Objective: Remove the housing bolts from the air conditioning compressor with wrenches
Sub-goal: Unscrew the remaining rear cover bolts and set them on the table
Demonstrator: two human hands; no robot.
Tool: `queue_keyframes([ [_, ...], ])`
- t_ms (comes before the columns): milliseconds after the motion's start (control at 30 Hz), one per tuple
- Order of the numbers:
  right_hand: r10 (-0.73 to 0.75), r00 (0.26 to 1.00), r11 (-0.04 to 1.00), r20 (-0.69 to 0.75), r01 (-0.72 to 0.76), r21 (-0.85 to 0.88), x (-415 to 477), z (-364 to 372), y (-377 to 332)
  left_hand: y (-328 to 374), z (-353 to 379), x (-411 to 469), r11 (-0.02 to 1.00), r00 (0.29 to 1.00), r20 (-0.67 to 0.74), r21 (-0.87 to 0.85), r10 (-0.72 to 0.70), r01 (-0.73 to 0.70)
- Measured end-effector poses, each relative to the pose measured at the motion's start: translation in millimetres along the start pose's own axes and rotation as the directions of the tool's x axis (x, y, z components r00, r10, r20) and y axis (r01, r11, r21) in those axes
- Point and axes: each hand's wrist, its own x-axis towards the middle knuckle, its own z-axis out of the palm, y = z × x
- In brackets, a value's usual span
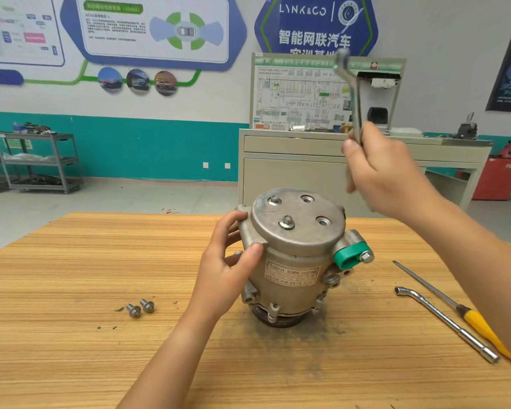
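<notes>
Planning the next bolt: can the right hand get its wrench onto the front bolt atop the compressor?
Probably yes. The bolt stands exposed on top of the compressor; the left hand grips only its side, and the right hand holds the wrench raised above with nothing between.

The left hand [229, 261] reaches forward on a bare forearm, its fingers and thumb curved round the side of the compressor [295, 261]. The right hand [387, 175] is raised higher, slightly blurred, and grips a wrench [350, 93] that points upward.
</notes>
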Motion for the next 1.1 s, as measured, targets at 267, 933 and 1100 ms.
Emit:
queue_keyframes([
  [267,0.043,0.942,0.96,0.333,0.053,-0.275,-64,-32,-20,-1,1,-2,0.999,1.0,-0.01,0.035,0.023,-0.022],
  [933,0.097,0.913,0.675,0.397,0.233,-0.7,-92,-37,-30,-5,21,-13,0.934,0.939,-0.169,0.253,0.3,-0.253],
  [1100,0.143,0.872,0.579,0.468,0.31,-0.754,-91,-33,-55,-6,25,-16,0.936,0.933,-0.197,0.246,0.301,-0.25],
])
